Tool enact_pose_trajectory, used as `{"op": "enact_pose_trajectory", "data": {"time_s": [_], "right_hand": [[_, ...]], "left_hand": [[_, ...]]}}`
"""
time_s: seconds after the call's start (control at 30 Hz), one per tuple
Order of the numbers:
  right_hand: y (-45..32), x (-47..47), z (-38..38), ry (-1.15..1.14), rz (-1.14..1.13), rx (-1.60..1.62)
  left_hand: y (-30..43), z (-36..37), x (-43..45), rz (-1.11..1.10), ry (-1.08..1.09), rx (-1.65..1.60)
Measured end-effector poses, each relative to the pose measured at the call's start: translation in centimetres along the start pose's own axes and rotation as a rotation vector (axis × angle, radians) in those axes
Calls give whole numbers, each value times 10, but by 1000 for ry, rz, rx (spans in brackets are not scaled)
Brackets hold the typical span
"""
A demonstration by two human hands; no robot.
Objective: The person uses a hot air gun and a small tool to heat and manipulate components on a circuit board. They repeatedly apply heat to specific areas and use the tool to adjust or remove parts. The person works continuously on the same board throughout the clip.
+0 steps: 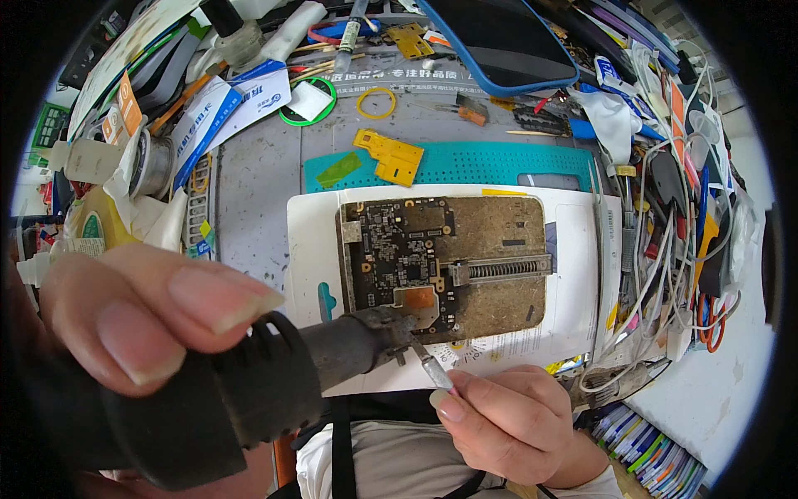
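My left hand [156,305] grips a black hot-air rework gun [268,380] at the lower left. Its metal nozzle [371,337] hangs over the lower edge of a black phone circuit board [396,252]. The board lies in a worn brown clamping fixture [499,231] with a spring-loaded slide [505,269]. In my right hand [517,418] is a thin metal-handled blade [433,369], pinched between thumb and fingers. Its tip points at the board's lower edge beside the nozzle, which hides whether they touch. A copper-coloured patch [419,297] shows on a metal shield near the nozzle.
Beneath the fixture lies a white box or card [576,249]. Behind it are a teal perforated mat [499,159] and a yellow stencil-like plate [389,156]. A blue-cased phone [511,43] sits at the back, a solder spool [153,163] at left, and tangled white cables [664,249] at right.
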State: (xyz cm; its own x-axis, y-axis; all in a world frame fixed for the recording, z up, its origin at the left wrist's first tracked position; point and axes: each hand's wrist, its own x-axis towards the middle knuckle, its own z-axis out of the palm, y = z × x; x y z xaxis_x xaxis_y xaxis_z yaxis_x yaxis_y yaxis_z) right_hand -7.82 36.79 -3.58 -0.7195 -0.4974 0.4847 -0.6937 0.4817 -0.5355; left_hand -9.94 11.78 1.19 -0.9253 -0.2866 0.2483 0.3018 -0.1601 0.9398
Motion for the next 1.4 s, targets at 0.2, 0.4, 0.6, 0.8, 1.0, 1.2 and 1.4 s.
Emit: {"op": "enact_pose_trajectory", "data": {"time_s": [0.2, 0.4, 0.6, 0.8, 1.0, 1.2, 1.4], "right_hand": [[1, 1, 1, 8, -9, -5], [0, 1, 1, 14, 5, 11], [-1, 1, 0, 8, 8, 7], [-1, 1, 2, 23, 18, 9], [-2, 0, 3, 27, 21, 11], [-2, 0, 2, 30, 17, -4], [-2, 1, 3, 43, 22, 8]], "left_hand": [[3, -2, 1, -21, -77, 62], [3, 1, -1, -44, -37, 57], [3, 2, -1, -51, -47, 24], [2, 2, -2, -18, -69, 4], [1, 2, -2, 13, -47, -5], [0, 2, -1, 29, -32, 6], [-4, 6, 0, 41, -21, -22]]}}
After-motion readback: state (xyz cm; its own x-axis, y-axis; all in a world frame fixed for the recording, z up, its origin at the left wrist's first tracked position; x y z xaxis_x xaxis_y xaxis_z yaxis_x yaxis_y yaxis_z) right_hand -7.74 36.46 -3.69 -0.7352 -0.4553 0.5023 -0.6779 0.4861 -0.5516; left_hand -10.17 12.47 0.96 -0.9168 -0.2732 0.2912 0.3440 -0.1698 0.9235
